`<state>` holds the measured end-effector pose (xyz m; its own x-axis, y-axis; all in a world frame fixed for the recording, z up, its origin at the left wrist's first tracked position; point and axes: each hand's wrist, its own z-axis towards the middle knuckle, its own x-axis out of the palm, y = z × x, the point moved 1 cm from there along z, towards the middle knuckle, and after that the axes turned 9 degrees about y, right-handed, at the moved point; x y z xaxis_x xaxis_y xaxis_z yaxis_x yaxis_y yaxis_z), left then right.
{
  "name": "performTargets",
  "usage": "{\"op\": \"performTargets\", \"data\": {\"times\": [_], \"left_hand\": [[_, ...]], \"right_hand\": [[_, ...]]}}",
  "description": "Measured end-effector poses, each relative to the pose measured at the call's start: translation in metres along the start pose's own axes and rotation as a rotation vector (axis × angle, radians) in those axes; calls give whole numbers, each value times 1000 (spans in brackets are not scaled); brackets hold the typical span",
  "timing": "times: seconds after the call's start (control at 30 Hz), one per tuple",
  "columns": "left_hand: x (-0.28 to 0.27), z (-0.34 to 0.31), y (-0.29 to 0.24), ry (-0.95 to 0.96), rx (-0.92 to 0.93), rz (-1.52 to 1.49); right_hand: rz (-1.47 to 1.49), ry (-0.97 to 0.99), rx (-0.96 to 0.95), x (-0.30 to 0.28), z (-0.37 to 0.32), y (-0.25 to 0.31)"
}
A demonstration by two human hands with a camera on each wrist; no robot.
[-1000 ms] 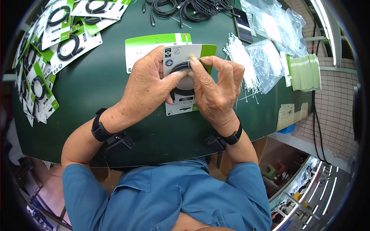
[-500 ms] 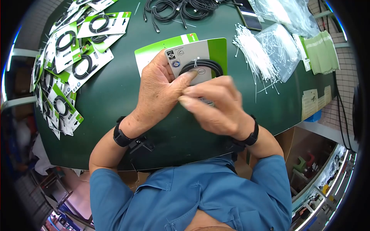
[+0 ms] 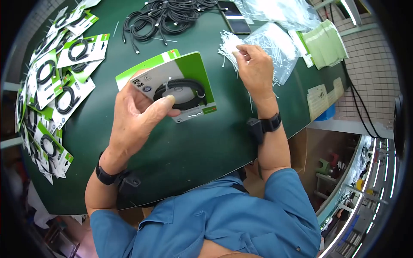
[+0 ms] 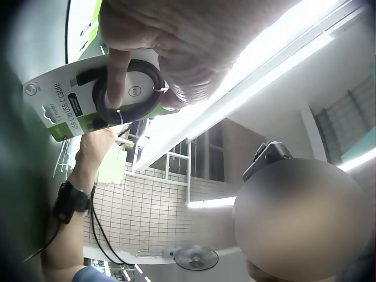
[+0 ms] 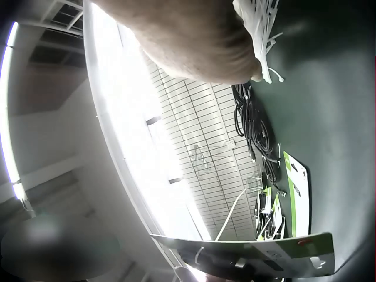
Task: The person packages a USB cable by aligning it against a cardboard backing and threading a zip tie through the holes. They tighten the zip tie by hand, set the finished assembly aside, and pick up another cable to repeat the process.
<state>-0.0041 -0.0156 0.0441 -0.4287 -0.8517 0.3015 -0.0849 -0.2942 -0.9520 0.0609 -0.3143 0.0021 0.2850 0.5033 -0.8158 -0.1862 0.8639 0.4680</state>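
My left hand (image 3: 133,114) holds a green-and-white card (image 3: 191,66) raised and tilted, its thumb across the coiled black cable (image 3: 185,81). White ties loop round that coil at two places. The left wrist view has the left hand (image 4: 182,41) on the coil (image 4: 154,70) and the printed card (image 4: 59,97). My right hand (image 3: 256,71) is at the loose white cable ties (image 3: 228,47), fingers bent; whether a tie is pinched cannot be made out. In the right wrist view, the right hand (image 5: 194,35) hides part of the ties (image 5: 258,23).
Another card (image 3: 146,64) lies behind the held one. Carded cables (image 3: 45,73) are piled at the left, loose black cables (image 3: 144,28) at the back. A phone (image 3: 235,18), bagged ties (image 3: 277,47) and stacked green cards (image 3: 325,45) occupy the right.
My right hand has left the card and moved right to the white ties. The left hand still holds the card and coil, now tilted more.
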Motion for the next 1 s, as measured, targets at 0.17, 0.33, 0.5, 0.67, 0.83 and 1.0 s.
{"op": "performTargets", "data": {"times": [0.17,0.33,0.5,0.67,0.83,1.0], "left_hand": [[-4,-4,-10,38,-181,73],[5,-11,-13,-5,-56,25],[6,-14,-14,-12,143,155],[7,-9,-20,-9,438,595],[10,-11,-24,-61,516,765],[7,-8,-14,-40,524,763]], "right_hand": [[-297,28,-73,8,-4,0],[-253,136,17,11,-5,-4],[-240,67,-39,11,-4,-11],[-136,-21,-69,8,-1,-13],[5,58,-15,4,-5,-2],[-269,141,4,10,-7,-5]]}}
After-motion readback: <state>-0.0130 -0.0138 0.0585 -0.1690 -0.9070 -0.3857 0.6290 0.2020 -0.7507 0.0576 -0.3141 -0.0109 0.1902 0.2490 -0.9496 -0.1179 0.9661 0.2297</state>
